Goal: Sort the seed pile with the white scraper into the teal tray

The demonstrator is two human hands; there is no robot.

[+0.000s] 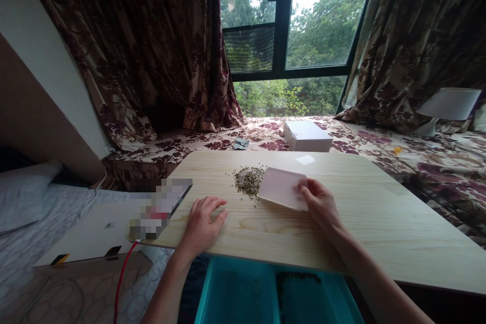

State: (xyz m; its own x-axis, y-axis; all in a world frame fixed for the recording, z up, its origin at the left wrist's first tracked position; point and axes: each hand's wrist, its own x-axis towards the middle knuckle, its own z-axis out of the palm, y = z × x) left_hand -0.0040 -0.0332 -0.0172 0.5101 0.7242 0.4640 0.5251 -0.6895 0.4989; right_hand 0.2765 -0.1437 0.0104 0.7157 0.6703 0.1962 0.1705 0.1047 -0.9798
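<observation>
On the wooden table (243, 233) lies a small heap of mixed grains (248, 182), green bean-like ones among white ones, with some strays around it. My right hand (321, 202) pinches the right end of a thin, pale pink rectangular sheet (284, 188), thumb on top. The sheet's left edge meets the heap's right side. To the near left of the heap, my left hand (205, 223) rests on the tabletop, holding nothing, fingers loosely bent and thumb apart. Below the table's front edge is a teal bin (237, 288) with two compartments; dark matter lines the right one.
A white box (308, 135) and a crumpled bluish packet (241, 144) sit on the floral-covered sill behind the table. A lamp (450, 104) stands far right. At left, a flat carton (96, 228) lies on the bed, near a red cable (123, 273) and a blurred-out object.
</observation>
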